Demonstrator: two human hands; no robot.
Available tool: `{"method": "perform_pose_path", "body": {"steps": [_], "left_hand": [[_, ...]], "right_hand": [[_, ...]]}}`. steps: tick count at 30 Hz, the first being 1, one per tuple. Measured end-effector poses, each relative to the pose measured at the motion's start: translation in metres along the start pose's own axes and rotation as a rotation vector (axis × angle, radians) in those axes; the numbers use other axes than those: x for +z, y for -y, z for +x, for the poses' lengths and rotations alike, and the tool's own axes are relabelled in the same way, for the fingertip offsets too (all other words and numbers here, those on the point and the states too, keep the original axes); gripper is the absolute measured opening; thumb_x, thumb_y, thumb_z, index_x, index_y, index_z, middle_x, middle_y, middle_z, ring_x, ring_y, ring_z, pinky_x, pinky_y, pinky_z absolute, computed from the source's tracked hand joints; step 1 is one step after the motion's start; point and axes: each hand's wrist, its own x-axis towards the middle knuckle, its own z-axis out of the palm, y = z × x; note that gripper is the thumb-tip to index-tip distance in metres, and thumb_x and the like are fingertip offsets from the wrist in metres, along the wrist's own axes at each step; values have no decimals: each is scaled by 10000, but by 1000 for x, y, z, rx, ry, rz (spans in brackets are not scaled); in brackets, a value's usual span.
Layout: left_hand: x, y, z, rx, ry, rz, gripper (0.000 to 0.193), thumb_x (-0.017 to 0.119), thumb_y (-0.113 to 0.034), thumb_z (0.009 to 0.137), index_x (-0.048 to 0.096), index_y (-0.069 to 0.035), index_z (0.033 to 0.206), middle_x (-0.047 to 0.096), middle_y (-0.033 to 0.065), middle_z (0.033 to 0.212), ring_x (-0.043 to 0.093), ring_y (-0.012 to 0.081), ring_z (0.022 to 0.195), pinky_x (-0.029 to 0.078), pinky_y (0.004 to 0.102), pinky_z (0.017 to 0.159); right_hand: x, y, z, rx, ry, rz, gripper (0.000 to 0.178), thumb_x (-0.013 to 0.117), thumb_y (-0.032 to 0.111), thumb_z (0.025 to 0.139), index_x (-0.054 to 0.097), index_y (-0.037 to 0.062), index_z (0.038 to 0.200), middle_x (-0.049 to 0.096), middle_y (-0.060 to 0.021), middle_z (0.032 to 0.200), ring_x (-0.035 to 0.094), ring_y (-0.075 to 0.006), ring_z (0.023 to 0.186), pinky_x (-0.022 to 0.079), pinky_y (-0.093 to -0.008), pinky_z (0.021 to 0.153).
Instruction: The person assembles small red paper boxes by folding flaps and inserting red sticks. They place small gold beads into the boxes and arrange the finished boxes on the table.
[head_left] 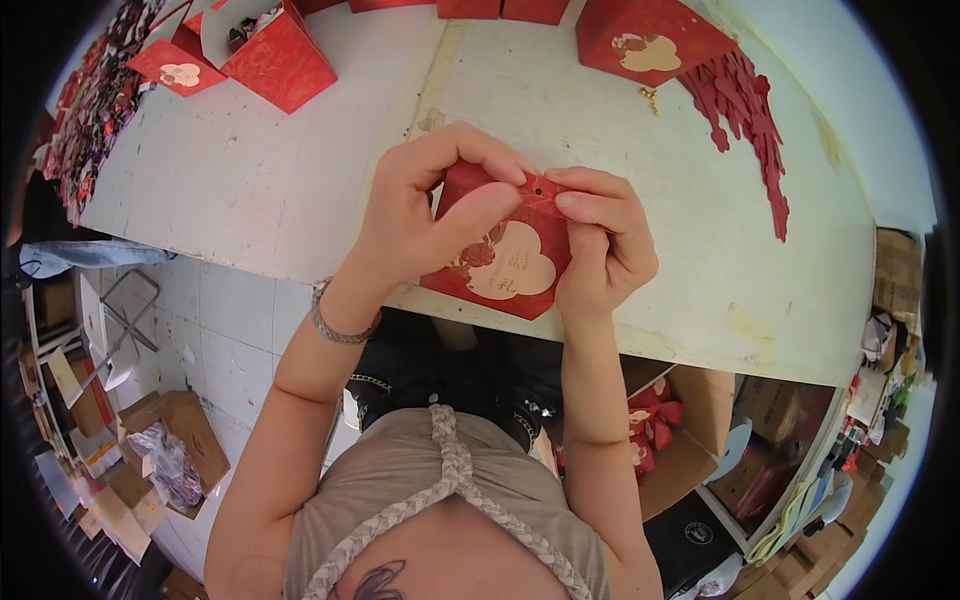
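Several red boxes (pixel 470 8) line the far edge of the desk (pixel 370 90). At the upper left, one open red box (pixel 282 68) holds small dark items, with a smaller red box (pixel 180 68) just beside it. A larger red box (pixel 645 48) with a cream flower-shaped label sits at the upper right; near it are a little cluster of gold beads (pixel 652 100) and a heap of dark red strips (pixel 740 105) trailing toward the right edge. A dense pile of small red and dark pieces (pixel 90 130) covers the far left.

Between the two hands, near the front edge of the desk, is a flat-faced red box (pixel 505 240), slightly tilted, its label facing up. The left grip (pixel 425 205) is nearly closed, thumb and forefinger bent around the upper left of the box, hiding that corner. The right grip (pixel 610 230) has its fingertips drawn in on the upper right edge. A small dark hole shows between both sets of fingertips.

The desk is pale, stained and scuffed, with a seam running away from the person. Below left, on a tiled floor (pixel 235 320), are a folding metal frame (pixel 130 315) and a carton (pixel 205 440) containing clear plastic. Under the right side, an open carton (pixel 705 410) holds red pieces.
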Motion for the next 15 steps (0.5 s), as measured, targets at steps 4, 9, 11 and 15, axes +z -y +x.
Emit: {"method": "perform_pose_path", "body": {"steps": [4,9,11,15], "left_hand": [[13,-18,-2,-209,-113,-188,103,576,15,866,618,17,960,678,102,942,627,123,872,502,236,785],[5,-9,-4,-157,-30,-228,145,566,17,870,605,27,1009,678,120,958,631,138,881,508,263,804],[-4,-2,-5,-97,73,-456,174,555,12,889,608,13,1055,689,102,969,639,130,894,517,250,797],[26,-17,10,76,-333,750,266,535,-70,919,574,16,1167,577,183,1229,550,251,1140,434,368,960]], "right_hand": [[0,1,1,-154,7,-28,196,462,-85,796,630,-12,865,654,-194,1000,638,-232,809,511,-291,703],[10,39,-8,389,-139,-6,123,583,43,871,659,-7,955,670,-166,931,644,-214,759,507,-273,703],[-11,49,-9,342,172,-307,161,613,91,884,664,2,1008,678,-152,885,639,-197,715,502,-258,683],[-10,49,-11,226,-258,-598,213,627,45,852,650,-23,1052,682,-148,852,642,-228,677,509,-276,669]]}}
